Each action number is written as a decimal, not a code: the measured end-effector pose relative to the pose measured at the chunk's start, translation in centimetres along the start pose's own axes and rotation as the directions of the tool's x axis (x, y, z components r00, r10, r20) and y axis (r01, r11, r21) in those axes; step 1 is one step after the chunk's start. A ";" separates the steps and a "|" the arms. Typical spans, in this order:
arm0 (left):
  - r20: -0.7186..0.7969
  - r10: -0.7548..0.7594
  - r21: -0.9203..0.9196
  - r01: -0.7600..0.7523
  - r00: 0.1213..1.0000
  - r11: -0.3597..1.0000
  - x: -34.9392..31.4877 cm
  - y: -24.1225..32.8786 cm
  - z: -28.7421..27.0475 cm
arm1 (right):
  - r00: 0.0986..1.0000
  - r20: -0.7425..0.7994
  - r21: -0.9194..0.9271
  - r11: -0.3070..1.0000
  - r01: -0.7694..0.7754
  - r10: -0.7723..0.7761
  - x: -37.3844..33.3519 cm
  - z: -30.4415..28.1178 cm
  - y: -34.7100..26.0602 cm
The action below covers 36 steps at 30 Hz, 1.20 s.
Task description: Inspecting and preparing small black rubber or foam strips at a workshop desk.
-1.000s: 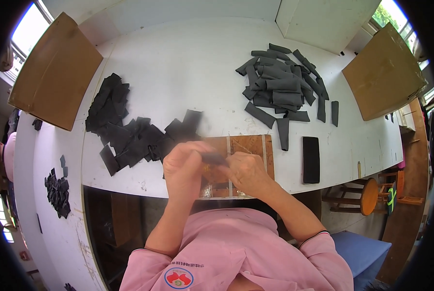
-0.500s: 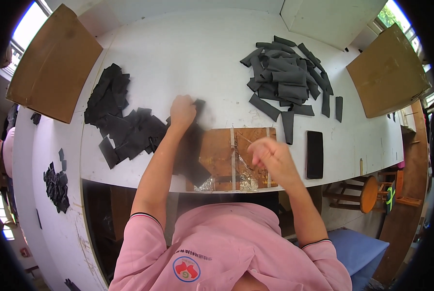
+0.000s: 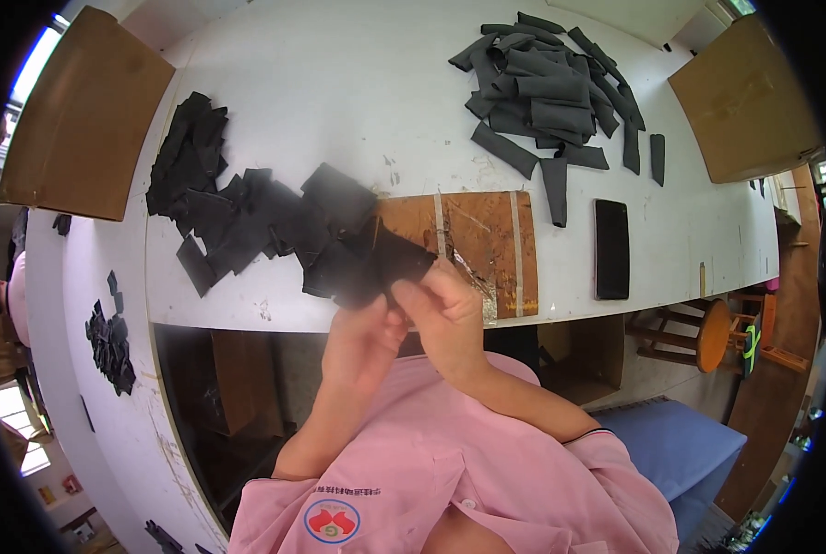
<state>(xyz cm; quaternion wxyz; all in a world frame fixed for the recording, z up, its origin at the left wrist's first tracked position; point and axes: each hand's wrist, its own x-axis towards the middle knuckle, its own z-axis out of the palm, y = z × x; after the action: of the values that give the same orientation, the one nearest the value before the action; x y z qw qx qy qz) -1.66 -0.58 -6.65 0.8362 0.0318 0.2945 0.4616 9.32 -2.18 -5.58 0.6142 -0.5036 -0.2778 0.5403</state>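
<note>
Black cloth-like piece (image 3: 402,258) is pinched in the person's right hand (image 3: 449,319); whether the curled left hand (image 3: 362,340) grips it, I cannot tell.

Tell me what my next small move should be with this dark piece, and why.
I'd probably ease the dark piece slightly rightward over the brown board: your left hand and right hand are together at its near edge, other flat dark pieces crowd its left side, and the board's surface shows to its right.
</note>
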 end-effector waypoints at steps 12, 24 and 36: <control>-0.273 0.071 0.349 0.030 0.959 0.936 -1.3 -2.0 0.1 | 0.807 0.122 -0.594 0.608 0.526 -0.578 0.2 -2.5 0.2; -0.066 0.097 0.457 -0.056 0.993 0.888 -2.0 0.8 3.0 | 0.508 0.483 -0.609 0.143 0.780 -0.713 -0.4 -4.6 -0.2; -0.124 0.103 0.518 -0.024 0.987 0.855 -2.4 0.7 2.4 | 0.404 0.621 -0.595 -0.067 0.801 -0.672 -0.8 -5.2 0.3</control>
<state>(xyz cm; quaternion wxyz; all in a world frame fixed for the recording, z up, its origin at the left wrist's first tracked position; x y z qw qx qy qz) -1.87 -1.54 -3.33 0.7575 0.2294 0.4669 0.3946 13.60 -4.60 -7.49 0.4451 -0.4572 -0.7670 -0.0683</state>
